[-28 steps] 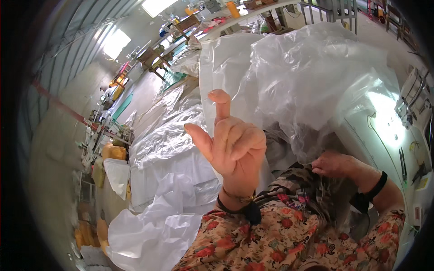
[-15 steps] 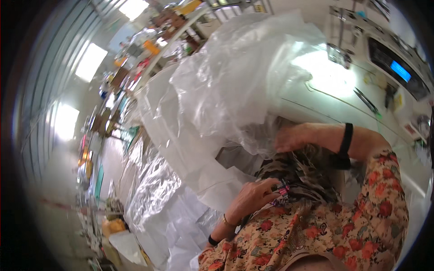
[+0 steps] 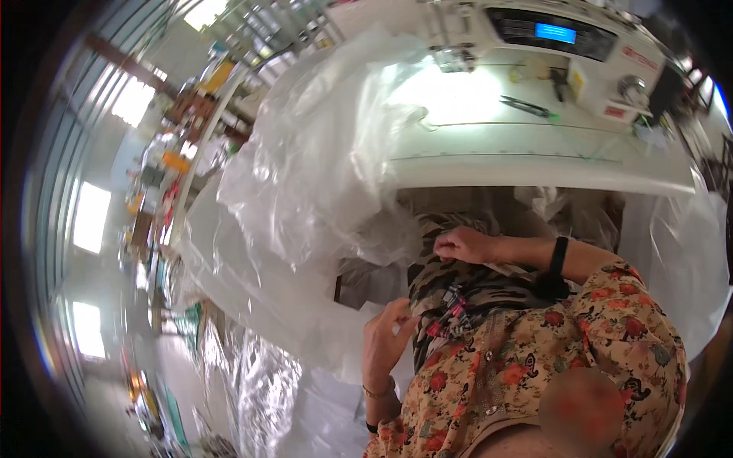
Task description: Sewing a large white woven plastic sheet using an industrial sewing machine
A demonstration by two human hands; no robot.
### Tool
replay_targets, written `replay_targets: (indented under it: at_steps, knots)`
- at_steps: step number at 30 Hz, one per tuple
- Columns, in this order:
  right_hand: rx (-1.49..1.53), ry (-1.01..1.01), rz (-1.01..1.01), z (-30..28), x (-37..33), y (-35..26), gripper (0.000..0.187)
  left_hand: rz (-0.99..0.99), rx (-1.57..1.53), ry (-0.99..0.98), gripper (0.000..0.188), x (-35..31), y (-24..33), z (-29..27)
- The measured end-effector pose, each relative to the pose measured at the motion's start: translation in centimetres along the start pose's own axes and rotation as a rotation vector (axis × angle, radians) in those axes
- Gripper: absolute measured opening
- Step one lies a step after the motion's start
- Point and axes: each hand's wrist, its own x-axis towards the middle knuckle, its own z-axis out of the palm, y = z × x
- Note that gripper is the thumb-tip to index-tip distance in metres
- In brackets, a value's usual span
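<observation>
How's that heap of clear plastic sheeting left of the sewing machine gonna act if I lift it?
The plastic sheeting would probably flop and fold, since it lies in loose crumples. Being thin and translucent, it looks light for its bulk. Its glossy highlights suggest it may slide easily.

Beneath the right hand (image 3: pixel 464 246) lie camouflage-patterned cloth trousers (image 3: pixel 443 281), mottled black, brown and tan. Between the hands and the body, a loose cream-tan cloth blouse (image 3: pixel 511 374) carries red-orange flowers and dark leaves. A small pink, black and white patterned cloth piece (image 3: pixel 456 307) shows just right of the left hand (image 3: pixel 388 340). Behind the right hand sits a black wristband (image 3: pixel 559 256). Milky-white, translucent plastic film (image 3: pixel 305 160) spreads ahead of the left hand. Beyond the right hand are a white tabletop (image 3: pixel 527 169), black slender tweezers (image 3: pixel 525 105) with a green tip, and a bright blue rectangular screen (image 3: pixel 555 33).
</observation>
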Motion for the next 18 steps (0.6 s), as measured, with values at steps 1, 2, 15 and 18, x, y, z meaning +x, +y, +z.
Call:
replay_targets:
  at_steps: [1,2,15,18]
  knots:
    - [-0.029,0.149,0.033,-0.2,0.2,0.5,0.026,-0.007,-0.034,0.023,0.03,0.3,-0.1,-0.1]
    - [-0.029,0.199,-0.056,-0.5,0.5,0.8,0.026,0.028,-0.029,0.015,0.03,0.6,-0.1,-0.3]
    - [0.633,0.57,0.051,2.5,12.9,5.3,0.035,-0.102,0.144,0.303,0.029,-1.0,-1.8,-5.0]
    - [-0.468,0.478,-0.153,2.0,14.7,7.3,0.037,-0.096,0.147,0.343,0.03,-1.9,-2.8,-6.3]
